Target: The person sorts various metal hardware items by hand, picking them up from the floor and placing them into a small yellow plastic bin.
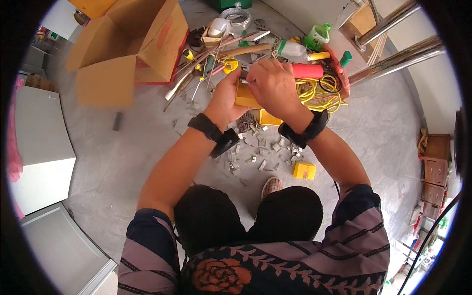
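Note:
My left hand point(225, 99) grips a small open yellow box point(246, 96) from its left side and below. Over the box's opening, my right hand point(274, 83) has its fingers curled inward. Something small and silvery shows by its fingertips, but whether they pinch it is unclear. Directly below the hands lies a second yellow box part point(270, 118), beside a heap of dark nails or screws point(247, 122). Scattered staple strips point(262, 151) cover the floor nearer my feet. Another yellow box point(304, 171) rests to their right.
An open cardboard box point(110, 48) stands at the upper left. Beyond my hands are wooden sticks point(243, 49), a yellow cable coil point(320, 94), a red cylinder point(308, 70), a green bottle point(318, 37) and a wire coil point(236, 18). Metal rails point(398, 59) project from the right.

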The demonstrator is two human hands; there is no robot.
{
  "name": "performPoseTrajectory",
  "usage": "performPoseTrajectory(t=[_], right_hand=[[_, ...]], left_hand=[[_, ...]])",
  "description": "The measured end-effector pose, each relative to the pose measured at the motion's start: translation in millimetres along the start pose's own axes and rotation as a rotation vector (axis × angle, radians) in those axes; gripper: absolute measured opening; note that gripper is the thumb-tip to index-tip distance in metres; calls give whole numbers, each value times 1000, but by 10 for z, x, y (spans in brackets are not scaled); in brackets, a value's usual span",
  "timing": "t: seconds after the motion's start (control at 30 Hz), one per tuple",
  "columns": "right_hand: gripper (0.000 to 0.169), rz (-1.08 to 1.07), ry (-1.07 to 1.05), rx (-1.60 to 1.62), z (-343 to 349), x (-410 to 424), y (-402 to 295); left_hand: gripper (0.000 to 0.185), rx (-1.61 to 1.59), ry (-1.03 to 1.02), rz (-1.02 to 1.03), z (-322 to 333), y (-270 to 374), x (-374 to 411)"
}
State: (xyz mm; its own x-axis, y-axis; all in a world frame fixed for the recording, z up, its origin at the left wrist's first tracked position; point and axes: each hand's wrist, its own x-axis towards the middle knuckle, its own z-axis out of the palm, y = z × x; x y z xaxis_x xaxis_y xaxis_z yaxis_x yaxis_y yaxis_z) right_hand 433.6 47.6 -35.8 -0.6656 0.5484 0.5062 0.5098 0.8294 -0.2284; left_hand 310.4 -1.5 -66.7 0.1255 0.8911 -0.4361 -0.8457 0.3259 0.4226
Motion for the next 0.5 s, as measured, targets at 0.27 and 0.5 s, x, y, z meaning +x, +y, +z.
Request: performPoseTrajectory(t=[0.27,0.5], right_hand=[[11,113,20,10,235,-22,-37],[13,238,20,-15,407,-190,9]], left_hand=[[34,48,-8,-12,-136,-23,1],[29,91,-74,-94,-330,-91,140]])
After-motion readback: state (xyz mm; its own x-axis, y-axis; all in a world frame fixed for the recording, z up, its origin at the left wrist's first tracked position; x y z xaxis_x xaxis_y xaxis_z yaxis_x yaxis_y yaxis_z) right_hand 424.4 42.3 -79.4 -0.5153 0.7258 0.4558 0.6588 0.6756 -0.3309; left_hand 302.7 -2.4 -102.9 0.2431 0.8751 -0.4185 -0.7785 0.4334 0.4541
